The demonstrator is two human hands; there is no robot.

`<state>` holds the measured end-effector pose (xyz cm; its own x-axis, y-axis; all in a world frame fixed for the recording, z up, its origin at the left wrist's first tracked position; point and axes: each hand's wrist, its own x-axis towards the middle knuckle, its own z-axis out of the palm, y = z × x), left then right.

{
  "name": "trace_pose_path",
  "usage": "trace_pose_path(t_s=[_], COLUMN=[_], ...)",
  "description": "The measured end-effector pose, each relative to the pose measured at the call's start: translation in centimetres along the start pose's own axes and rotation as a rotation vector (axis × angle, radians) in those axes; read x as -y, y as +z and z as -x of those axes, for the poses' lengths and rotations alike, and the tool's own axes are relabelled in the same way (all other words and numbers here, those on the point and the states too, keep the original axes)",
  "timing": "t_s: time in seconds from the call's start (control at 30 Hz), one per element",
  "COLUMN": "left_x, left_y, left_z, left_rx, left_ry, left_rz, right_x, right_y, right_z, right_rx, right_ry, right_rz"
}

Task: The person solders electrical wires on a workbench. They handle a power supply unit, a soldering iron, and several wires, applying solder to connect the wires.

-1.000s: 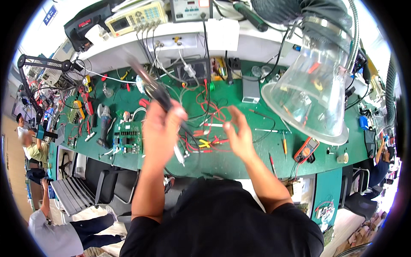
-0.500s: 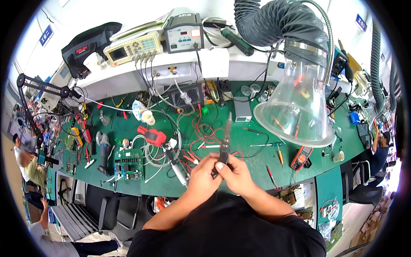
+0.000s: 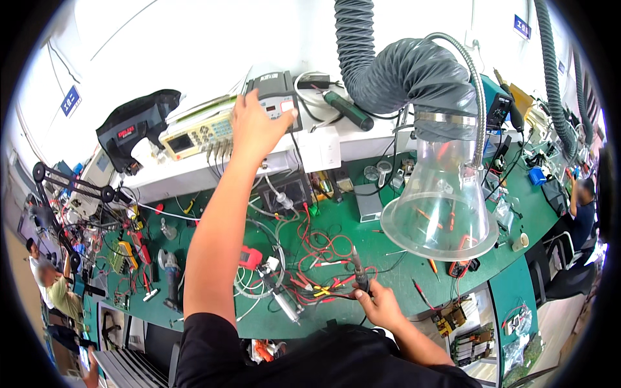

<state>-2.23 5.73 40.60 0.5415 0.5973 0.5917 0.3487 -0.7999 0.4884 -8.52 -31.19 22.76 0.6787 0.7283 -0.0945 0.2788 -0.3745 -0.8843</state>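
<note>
Clock directions are taken from the middle of the view, twelve at the top. The soldering iron (image 3: pixel 359 271) is at five o'clock, its handle clamped in the right grip (image 3: pixel 381 305), its tip pointing near twelve. The left grip (image 3: pixel 259 129) is at eleven, thumb and fingers spread apart over the front of the control box (image 3: pixel 282 107); contact cannot be told. Edges: the near edge of the desk (image 3: pixel 398 278) bows across the lower part of the view, with the right wrist close to it at five; the shelf (image 3: pixel 375 136) has its front edge along the upper part, and the left forearm reaches up to it across the desk. Open room: a bare patch of desk lies to the right of the iron, toward four; to its left, a tangle of leads (image 3: pixel 307 281) takes up the surface near six, with a strip of bare desk between it and the near edge. Count: one iron; one control box; one clear hood (image 3: pixel 420 216) at three, joined to one thick hose (image 3: pixel 420 74); one flat grey box (image 3: pixel 370 205) just left of the hood; one green-handled tool (image 3: pixel 348 111) at one, on the shelf; one grinder (image 3: pixel 171 278) at eight; one cup (image 3: pixel 520 242) between three and four.
</note>
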Motion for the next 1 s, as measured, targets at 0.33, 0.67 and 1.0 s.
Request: trace_pose_path(t_s=[0.33,0.67,1.0], left_x=[-6.2,-3.1,-0.6], left_y=[7.6,12.8,18.0], left_z=[-9.5,-17.3,-20.6], left_rx=[0.391,0.569,0.524], left_ry=[-0.395,-0.522,-0.524], left_rz=[-0.545,-0.547,-0.508], right_x=[-2.7,-6.7,-10.7], right_y=[-4.9,-8.0,-8.2], right_z=[-0.3,-2.0,-2.6], right_rx=[-0.141,-0.132,-0.160], right_ry=[-0.129,-0.152,-0.108], right_rz=[0.051,0.042,0.151])
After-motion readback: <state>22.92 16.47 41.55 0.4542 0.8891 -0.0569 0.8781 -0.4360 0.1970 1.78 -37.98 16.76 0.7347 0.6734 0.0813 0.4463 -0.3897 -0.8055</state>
